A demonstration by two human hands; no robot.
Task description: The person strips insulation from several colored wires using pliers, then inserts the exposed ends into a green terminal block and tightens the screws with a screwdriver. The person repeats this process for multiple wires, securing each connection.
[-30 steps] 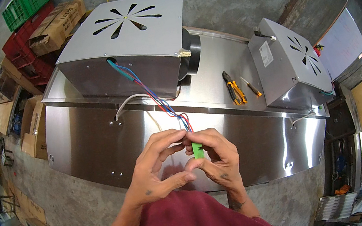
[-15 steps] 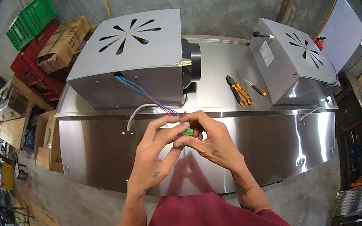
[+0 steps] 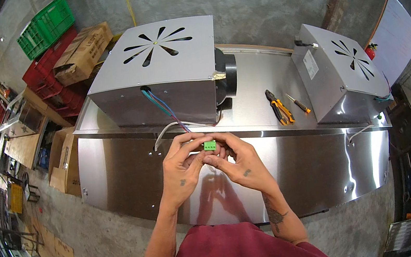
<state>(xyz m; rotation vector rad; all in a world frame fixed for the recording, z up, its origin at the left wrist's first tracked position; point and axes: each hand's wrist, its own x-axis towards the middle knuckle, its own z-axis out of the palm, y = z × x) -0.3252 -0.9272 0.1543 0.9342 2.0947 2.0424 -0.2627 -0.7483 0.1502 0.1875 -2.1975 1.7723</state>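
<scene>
Between my fingertips sits a small green terminal block connector [image 3: 210, 145], its row of openings showing. My left hand [image 3: 182, 159] grips it from the left, and my right hand [image 3: 234, 154] pinches it from the right. Coloured wires [image 3: 164, 106] run from a hole in the front of the large grey metal box [image 3: 164, 55] down to my fingers. Where they end is hidden behind my left hand. A grey cable [image 3: 164, 132] curves beside the wires on the steel surface.
On the steel surface [image 3: 255, 74] lie orange-handled pliers [image 3: 279, 107] and a screwdriver [image 3: 298, 103]. To their right stands a smaller grey metal box [image 3: 339, 67]. A black round duct collar [image 3: 227, 75] juts from the large box. Crates [image 3: 46, 28] and cartons [image 3: 83, 52] are stacked at far left.
The green connector has been turned so its face with openings shows, and less of it is covered by my fingers. The whole view has shifted slightly.
</scene>
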